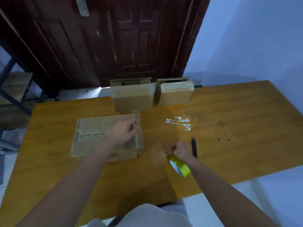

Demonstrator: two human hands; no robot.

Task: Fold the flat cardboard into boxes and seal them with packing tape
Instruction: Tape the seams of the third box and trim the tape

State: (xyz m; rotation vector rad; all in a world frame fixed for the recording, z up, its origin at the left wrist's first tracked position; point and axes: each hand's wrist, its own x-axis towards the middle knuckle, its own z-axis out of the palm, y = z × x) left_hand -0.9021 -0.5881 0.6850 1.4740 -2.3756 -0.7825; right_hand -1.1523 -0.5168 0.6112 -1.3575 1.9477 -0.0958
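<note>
A person works at a wooden table (pixel 229 153). Left hand (pixel 124 131) rests on the right part of a low cardboard box (pixel 91 136) near table centre, fingers pinched on a clear tape strip along its right edge. Right hand (pixel 181 150), just right of that box, is closed on a yellow tape roll (pixel 179 167), w/ a pen (pixel 194 147) beside it. Two taped boxes (pixel 132 99) (pixel 174 94) stand beyond the low box, at the table's far edge, near a dark door (pixel 131 38).
</note>
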